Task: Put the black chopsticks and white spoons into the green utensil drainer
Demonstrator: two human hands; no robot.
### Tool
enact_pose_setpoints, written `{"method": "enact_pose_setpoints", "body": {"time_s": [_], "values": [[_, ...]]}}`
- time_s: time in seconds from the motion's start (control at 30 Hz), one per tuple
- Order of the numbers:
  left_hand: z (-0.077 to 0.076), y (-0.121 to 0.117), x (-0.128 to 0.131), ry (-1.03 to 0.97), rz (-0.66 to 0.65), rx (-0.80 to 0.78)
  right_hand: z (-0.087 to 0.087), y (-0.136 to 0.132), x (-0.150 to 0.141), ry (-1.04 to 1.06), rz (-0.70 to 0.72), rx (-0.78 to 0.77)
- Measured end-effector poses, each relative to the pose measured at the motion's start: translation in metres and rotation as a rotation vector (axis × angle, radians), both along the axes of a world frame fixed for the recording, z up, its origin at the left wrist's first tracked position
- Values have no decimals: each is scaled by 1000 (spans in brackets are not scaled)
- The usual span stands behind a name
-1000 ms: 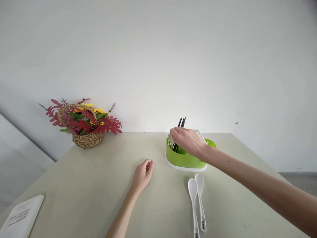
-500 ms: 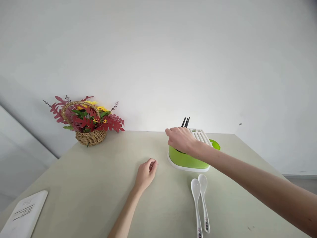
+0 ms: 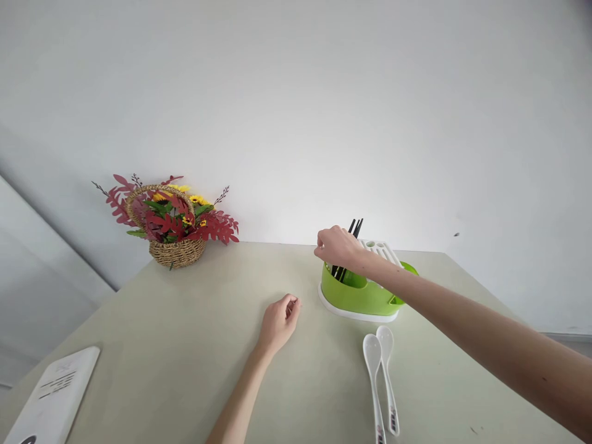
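My right hand (image 3: 340, 246) hovers just above the left end of a green cutlery holder (image 3: 361, 295) with a white base and a white slotted insert (image 3: 382, 250). Its fingers are curled together, and I cannot see whether anything is in them. Black chopsticks (image 3: 355, 226) stand in the holder right behind the hand. Resting on the table (image 3: 185, 345), left of the holder, is my left hand (image 3: 280, 320), fingers loosely curled and holding nothing. Two white spoons (image 3: 382, 376) lie side by side in front of the holder.
A wicker basket of red leaves and yellow flowers (image 3: 176, 222) stands at the table's back left, against the white wall. A white flat card with dark print (image 3: 53, 398) lies at the front left corner. The table's right edge runs behind my right forearm.
My right hand has lifted from inside the holder to just above its left end. The white piece seen under its fingers a second ago no longer shows. My left hand stays put.
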State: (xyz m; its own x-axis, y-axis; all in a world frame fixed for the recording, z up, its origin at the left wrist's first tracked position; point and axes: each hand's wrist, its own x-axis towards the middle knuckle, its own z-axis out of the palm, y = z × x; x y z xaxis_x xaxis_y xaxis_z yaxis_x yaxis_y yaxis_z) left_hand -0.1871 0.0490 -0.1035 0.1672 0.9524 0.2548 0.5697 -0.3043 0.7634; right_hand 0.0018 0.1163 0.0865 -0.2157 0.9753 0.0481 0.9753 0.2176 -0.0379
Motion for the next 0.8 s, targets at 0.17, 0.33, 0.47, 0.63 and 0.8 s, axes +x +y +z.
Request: {"method": "enact_pose_setpoints", "body": {"time_s": [0.17,0.33,0.47,0.63,0.8], "values": [[0,0,0,19,-3,10,-7,14,13,83,-29,-19],[0,0,0,29,0,24,-9,20,23,138,-56,-42],[1,0,0,40,3,23,-8,20,29,189,-65,-65],[2,-1,1,37,-5,8,-6,18,38,309,-41,-181],[4,-1,0,38,-10,10,-5,17,42,448,-27,-293]]}}
